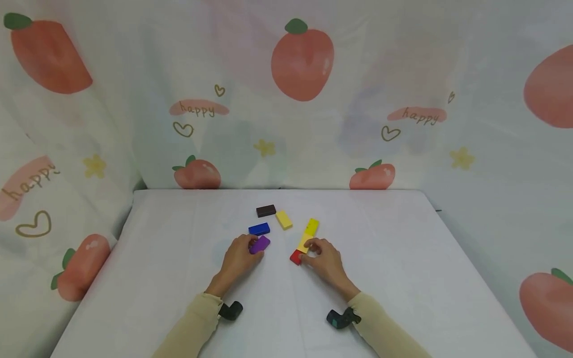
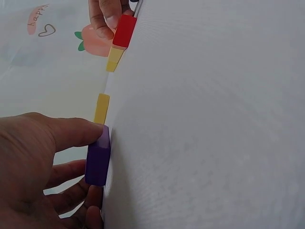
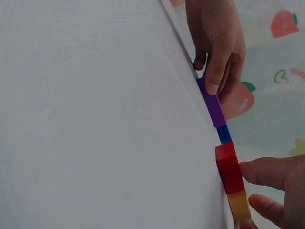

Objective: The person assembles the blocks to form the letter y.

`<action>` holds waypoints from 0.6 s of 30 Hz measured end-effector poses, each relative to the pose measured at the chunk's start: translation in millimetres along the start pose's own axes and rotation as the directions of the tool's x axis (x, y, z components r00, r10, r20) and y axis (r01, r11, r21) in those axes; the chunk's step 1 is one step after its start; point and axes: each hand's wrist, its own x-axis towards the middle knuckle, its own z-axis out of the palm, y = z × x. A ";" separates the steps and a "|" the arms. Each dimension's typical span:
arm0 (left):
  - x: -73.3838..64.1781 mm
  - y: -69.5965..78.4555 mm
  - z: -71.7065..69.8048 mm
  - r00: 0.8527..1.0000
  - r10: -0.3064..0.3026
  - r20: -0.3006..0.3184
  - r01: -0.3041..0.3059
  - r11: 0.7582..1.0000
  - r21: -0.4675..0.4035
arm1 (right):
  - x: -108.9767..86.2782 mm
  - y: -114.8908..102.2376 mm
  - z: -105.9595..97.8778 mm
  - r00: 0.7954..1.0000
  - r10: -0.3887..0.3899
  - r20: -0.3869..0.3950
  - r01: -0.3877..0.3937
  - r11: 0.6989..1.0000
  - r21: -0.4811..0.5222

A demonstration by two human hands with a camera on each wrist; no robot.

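My left hand (image 1: 238, 258) pinches a purple rectangular block (image 1: 261, 244), its thumb lying on one end in the left wrist view. Just beyond that block is a blue block (image 1: 259, 229). To the right, a red block (image 1: 295, 257), a pale yellow block (image 1: 303, 242) and a bright yellow block (image 1: 312, 227) form a slanting row, end to end. My right hand (image 1: 328, 261) holds the red block at the near end, thumb against its side. Its other fingers curl at the pale yellow block; the right wrist view hides part of their contact.
A dark brown block (image 1: 266, 211) and another yellow block (image 1: 284, 220) lie farther back on the white table (image 1: 380, 233). A fruit-patterned curtain (image 1: 313, 134) hangs behind the table's back edge and along the sides. Each wrist carries a small black camera.
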 end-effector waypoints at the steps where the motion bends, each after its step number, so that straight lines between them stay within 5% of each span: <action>1: 0.0 -0.2 -0.1 1.000 0.000 0.002 0.000 1.000 0.000 | -0.4 -0.3 0.2 1.000 0.001 0.001 -0.001 1.000 -0.001; 18: 1.8 5.4 1.4 1.000 -0.019 -0.004 0.019 0.999 0.046 | 0.1 0.3 1.4 1.000 0.001 -0.013 -0.001 1.000 -0.002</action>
